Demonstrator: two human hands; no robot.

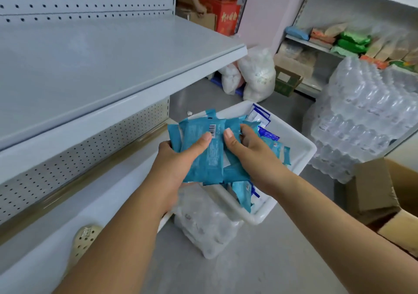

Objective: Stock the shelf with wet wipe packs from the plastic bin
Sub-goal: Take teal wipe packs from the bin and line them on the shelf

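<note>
a stack of teal wet wipe packs [204, 151] is held above the white plastic bin [300, 156].
the stack is clamped between left hand [178, 158] and right hand [251, 156], thumbs pressed on top, beside the bare shelf [95, 67].

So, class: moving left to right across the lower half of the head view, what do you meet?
Beige shoe → left hand → right hand → white plastic bin → cardboard box.
</note>
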